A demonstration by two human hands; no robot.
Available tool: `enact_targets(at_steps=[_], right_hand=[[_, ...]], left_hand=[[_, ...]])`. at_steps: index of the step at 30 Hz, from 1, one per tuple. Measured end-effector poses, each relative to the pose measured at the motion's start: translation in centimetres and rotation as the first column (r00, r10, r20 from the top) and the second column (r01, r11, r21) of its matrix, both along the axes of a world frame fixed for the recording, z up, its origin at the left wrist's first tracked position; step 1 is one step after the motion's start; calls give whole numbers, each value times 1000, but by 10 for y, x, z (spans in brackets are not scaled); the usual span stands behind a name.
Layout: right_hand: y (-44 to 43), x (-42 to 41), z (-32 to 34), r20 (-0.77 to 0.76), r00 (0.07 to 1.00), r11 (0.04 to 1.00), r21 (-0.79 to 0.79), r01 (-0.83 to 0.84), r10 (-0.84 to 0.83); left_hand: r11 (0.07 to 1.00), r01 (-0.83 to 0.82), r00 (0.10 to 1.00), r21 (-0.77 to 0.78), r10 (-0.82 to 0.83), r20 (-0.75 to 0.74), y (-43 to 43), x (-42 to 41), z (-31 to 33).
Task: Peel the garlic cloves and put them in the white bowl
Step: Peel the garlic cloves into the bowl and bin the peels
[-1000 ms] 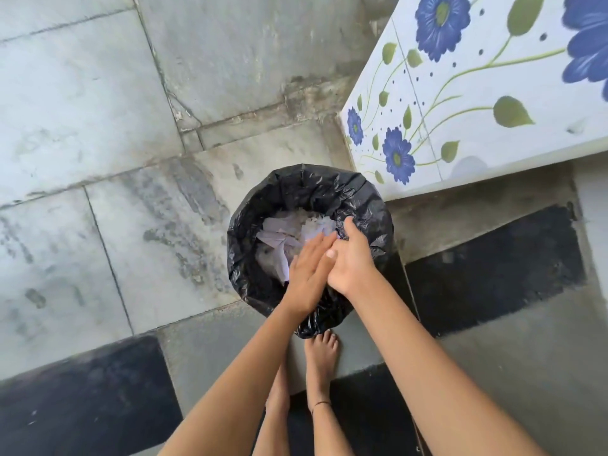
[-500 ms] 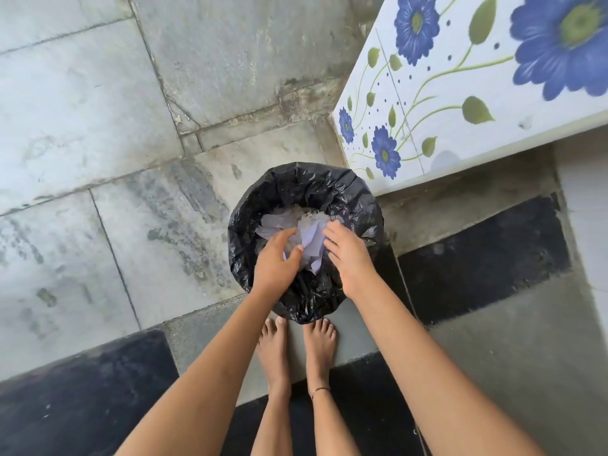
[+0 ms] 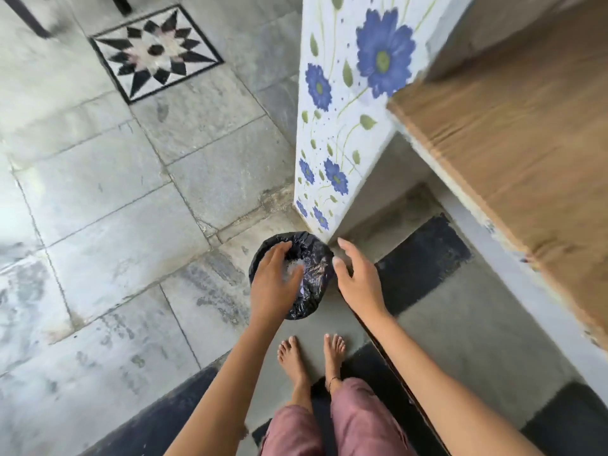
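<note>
I am watching the left hand (image 3: 274,283) hovering, fingers loosely spread and holding nothing, over the black-lined bin (image 3: 314,256), the right hand (image 3: 358,281) hanging open-fingered just beside its rim, while pale scraps (image 3: 295,267) (too blurred to name) are lying inside the bin, standing on the grey floor (image 3: 131,209) near a flowered panel (image 3: 342,133).

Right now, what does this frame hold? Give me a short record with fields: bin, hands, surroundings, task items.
bin: black liner, standing on the floor at the foot of the floral panel
bin contents: pale scraps, partly hidden
left hand: fingers relaxed, over the bin's mouth, nothing visible in it
right hand: fingers spread, just right of the bin
surroundings: stone floor; wooden countertop
garlic cloves, white bowl: not in view
</note>
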State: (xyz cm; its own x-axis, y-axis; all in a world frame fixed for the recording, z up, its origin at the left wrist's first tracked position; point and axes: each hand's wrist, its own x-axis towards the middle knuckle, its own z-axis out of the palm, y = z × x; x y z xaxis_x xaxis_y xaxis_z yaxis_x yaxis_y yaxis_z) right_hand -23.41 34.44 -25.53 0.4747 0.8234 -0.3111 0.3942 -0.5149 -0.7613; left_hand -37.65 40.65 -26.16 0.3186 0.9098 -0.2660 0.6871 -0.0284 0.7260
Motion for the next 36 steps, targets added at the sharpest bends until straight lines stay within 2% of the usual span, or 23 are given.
enact_targets(at_steps=[3,7,10,14,19,22,25,27,31,34,36], right_hand=[[-44,10,82,132,991,987,158,12,-33],[-110,22,166,225,957,933,348,95,-181],[-162,32,202,278,907,860,488,150,-316],[-249,58,228,298,800,780,548,303,-520],[-376,107,248,421,622,741,497,452,-661],[-436,137,252,561,489,742,455,491,-668],[-461,160,248,656,398,732,367,574,-642],[-465,175,246,699,401,735,263,625,-592],[-470,188,227,739,486,697,-31,717,-467],[-473,187,215,749,498,642,-128,756,-437],[-472,192,212,739,510,630,-150,762,-440]], left_hand=[[986,93,993,137,-102,65,-25,11,78],[920,241,948,311,-291,128,-64,32,161],[840,354,887,411,-441,137,-95,57,203],[737,486,793,469,-598,117,-155,108,238],[639,608,670,471,-731,127,-247,189,262],[596,646,639,476,-764,90,-289,237,263],[520,694,606,498,-795,-15,-299,279,261],[464,724,580,510,-810,-87,-298,307,265],[348,803,504,484,-830,-239,-296,346,262],[274,848,441,453,-840,-317,-291,353,249],[255,853,420,456,-854,-307,-284,355,243]])
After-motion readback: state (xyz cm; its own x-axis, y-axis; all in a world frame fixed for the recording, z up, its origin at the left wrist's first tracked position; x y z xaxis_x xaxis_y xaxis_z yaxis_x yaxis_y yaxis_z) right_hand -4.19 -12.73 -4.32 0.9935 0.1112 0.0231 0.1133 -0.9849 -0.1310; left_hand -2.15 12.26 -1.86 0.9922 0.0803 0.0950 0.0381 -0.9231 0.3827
